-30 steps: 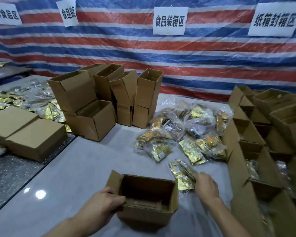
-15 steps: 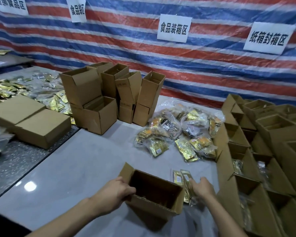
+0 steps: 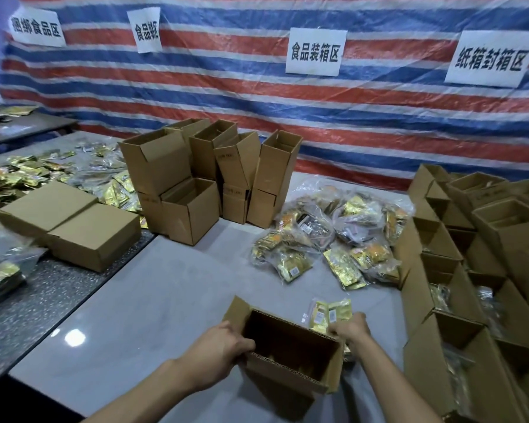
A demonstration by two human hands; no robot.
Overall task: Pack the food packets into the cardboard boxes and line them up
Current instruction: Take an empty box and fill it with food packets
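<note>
Open cardboard box (image 3: 290, 377) near front of tabletop (image 3: 165, 300); left hand (image 3: 217, 346), fingers curled over its left rim; right hand (image 3: 350, 326) pinches gold food packets (image 3: 329, 312) just beyond the right rim; packets likely light, floppy, slick, so best taken by an edge; box stiff but tippy.

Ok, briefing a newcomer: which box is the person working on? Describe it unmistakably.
On the grey table below the striped tarp, look at the near edge. The open box there is the only one held: left hand grips its rim, right hand holds gold packets beside it.
</note>
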